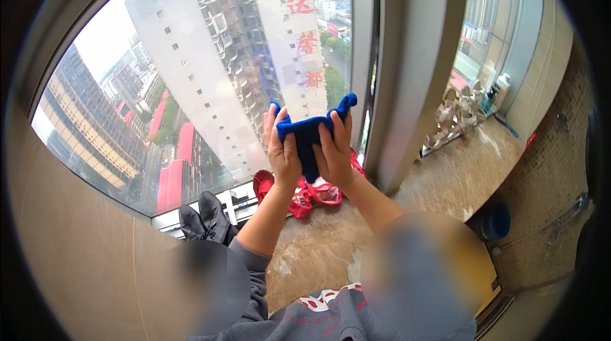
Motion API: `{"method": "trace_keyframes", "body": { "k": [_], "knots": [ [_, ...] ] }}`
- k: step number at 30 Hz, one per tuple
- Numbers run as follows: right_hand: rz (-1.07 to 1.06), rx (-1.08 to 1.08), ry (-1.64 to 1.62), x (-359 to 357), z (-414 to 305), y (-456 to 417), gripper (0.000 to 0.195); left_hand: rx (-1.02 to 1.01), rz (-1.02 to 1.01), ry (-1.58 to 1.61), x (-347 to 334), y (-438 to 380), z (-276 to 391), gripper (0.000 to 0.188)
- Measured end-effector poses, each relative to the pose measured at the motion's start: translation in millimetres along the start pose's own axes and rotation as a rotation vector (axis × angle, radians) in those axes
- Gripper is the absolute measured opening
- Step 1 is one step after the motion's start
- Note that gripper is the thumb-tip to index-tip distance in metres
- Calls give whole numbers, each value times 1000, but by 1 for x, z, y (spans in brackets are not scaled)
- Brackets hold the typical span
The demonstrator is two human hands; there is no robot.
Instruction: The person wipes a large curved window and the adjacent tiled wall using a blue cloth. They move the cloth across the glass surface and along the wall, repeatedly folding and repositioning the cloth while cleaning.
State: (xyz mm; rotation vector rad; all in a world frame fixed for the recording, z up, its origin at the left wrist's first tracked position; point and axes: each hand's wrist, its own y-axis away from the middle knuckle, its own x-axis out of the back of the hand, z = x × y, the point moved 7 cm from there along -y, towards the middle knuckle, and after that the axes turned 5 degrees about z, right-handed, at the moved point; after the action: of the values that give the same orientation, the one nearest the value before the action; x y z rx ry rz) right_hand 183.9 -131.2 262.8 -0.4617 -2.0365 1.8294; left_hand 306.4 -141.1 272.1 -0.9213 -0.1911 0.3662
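A blue cloth point(308, 143) hangs between my two hands, raised in front of a large window pane point(215, 78). My left hand point(285, 152) grips its left side, with the fingers pointing up. On the cloth's right side is my right hand point(336, 150), holding the fabric between thumb and fingers. One corner of the cloth sticks up past the right fingertips. Whether the cloth touches the glass I cannot tell. Below it, red shoes point(300, 202) with straps stand on the stone sill, partly covered by my hands and left forearm.
Black shoes point(205, 217) stand at the window's lower left. A thick window post point(405, 73) rises on the right. Beyond it, light-coloured sandals point(453, 111) and bottles point(496, 92) line the stone ledge point(458, 174). A blue bucket point(494, 221) sits lower right, above the mosaic-tiled floor.
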Motion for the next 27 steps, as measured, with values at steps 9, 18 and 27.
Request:
{"method": "trace_keyframes", "body": {
  "k": [9, 18, 27],
  "knots": [
    [-115, -445, -524, 113, 20, 31, 63, 517, -342, 850, -134, 90, 69, 79],
    [-323, -278, -182, 184, 21, 43, 63, 752, -294, 910, -170, 146, 84, 74],
    [-212, -130, -440, 197, 6, 35, 60, 833, -225, 875, -144, 170, 102, 64]
  ]
}}
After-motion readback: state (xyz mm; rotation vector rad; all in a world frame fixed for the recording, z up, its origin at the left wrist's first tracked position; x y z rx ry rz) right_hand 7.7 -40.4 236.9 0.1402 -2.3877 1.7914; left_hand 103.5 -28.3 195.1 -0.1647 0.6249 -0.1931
